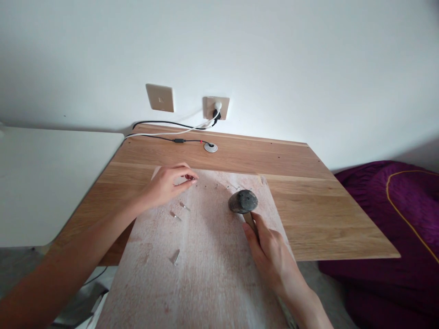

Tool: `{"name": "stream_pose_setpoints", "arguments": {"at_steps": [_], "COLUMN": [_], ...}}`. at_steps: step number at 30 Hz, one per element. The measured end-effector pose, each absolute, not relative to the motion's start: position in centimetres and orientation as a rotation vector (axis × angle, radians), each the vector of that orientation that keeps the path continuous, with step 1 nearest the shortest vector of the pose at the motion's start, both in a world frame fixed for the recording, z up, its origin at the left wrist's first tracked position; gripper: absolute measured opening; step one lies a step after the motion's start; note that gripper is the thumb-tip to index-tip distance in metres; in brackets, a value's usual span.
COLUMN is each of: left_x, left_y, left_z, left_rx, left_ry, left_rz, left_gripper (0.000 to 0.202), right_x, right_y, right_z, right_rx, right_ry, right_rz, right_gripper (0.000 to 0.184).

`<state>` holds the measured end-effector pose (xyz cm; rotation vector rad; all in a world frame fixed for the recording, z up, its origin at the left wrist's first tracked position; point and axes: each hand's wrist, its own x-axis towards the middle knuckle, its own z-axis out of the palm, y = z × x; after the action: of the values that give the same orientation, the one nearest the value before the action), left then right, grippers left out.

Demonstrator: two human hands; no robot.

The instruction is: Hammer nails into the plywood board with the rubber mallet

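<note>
My right hand [270, 249] is wrapped round the short handle of a rubber mallet [244, 201], whose black head hovers over the right part of a pale, whitewashed board [206, 256]. Near the board's far edge, my left hand [173, 180] pinches a tiny dark metal piece, apparently a nail, between thumb and fingertips. To its right, small dark holes and several small nails [227, 187] form a row along that edge. Three loose silver nails lie on the board: one nail [185, 207] and a second nail [176, 216] below my left hand, and another nail [176, 257] closer to me.
Beneath the board is a wooden tabletop [329, 219] with a round cable grommet [210, 147]. Black and white cables [164, 134] run to a wall socket [224, 107]. A white surface [58, 183] stands at left, a purple cloth-covered thing [373, 219] at right.
</note>
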<state>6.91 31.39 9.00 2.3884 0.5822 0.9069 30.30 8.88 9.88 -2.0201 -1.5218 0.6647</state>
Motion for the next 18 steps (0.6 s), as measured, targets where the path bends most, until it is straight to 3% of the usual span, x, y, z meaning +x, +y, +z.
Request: {"name": "stream_pose_setpoints", "arguments": {"at_steps": [7, 18], "left_x": [8.8, 9.4], "left_y": [33.9, 35.0], "left_z": [9.1, 5.9], "left_rx": [2.495, 2.355], "left_ry": [0.677, 0.856], "left_rz": [0.772, 0.950], "left_gripper": [0.014, 0.013], "right_x": [30.4, 30.6], "right_y": [9.0, 9.2], "right_z": [9.4, 9.3], "right_rx": [-2.013, -2.028], "right_ry": [-1.562, -1.717], "right_rz": [0.571, 0.431], "right_gripper": [0.037, 0.039]}}
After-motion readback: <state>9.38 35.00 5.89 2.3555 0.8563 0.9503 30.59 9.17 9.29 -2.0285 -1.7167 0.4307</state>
